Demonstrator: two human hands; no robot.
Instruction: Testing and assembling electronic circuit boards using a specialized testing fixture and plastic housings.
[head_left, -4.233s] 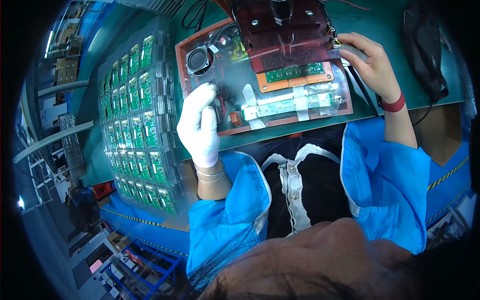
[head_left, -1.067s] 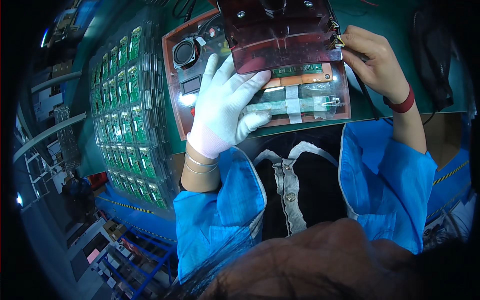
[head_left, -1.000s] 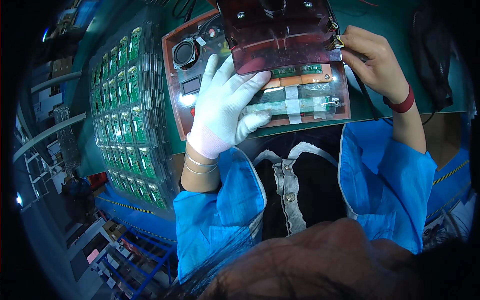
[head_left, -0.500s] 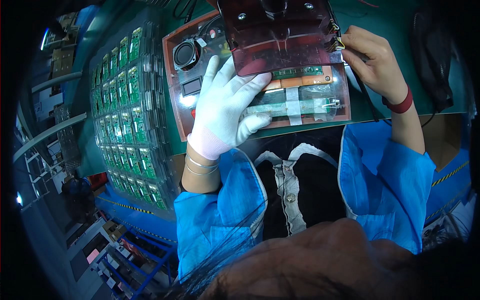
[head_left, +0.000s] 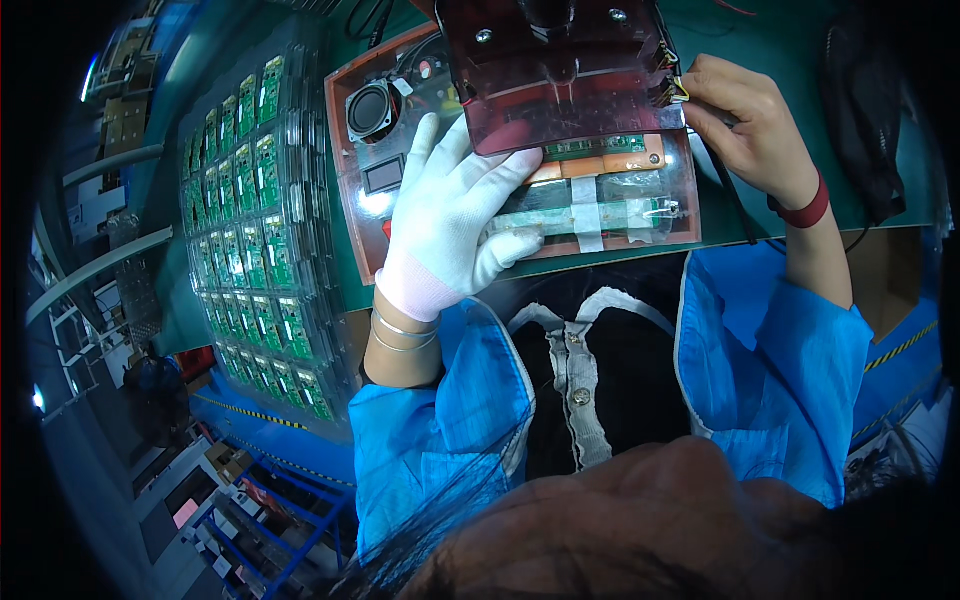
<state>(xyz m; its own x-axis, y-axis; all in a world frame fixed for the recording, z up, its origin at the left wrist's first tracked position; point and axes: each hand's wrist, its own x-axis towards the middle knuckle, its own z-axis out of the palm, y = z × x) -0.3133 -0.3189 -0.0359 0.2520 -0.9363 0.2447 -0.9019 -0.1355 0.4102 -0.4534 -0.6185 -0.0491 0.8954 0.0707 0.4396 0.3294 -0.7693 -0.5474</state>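
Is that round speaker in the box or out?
In: the speaker sits within the rim of the reddish box, by its far left corner.

This is an electronics workshop: clear trays [head_left: 308, 180] of green circuit boards [head_left: 266, 162] stand at the left of a green bench [head_left: 770, 50], beside a box [head_left: 350, 200] housing a speaker [head_left: 371, 110]. Also at left are cardboard boxes [head_left: 125, 122], a blue metal rack [head_left: 316, 552] and black-and-yellow striped tape [head_left: 250, 411].

- Reddish rectangular open case [head_left: 370, 62] on flat green bench top [head_left: 762, 42].
- Stacked clear plastic trays [head_left: 308, 190], green rectangular circuit boards [head_left: 265, 165] in them, left of case.
- Round black speaker [head_left: 370, 110] in case's far left corner; small dark rectangular screen [head_left: 383, 174] just before it.
- Dark-red translucent panel [head_left: 575, 100] right of speaker.
- Long black bag [head_left: 862, 120] right of case.
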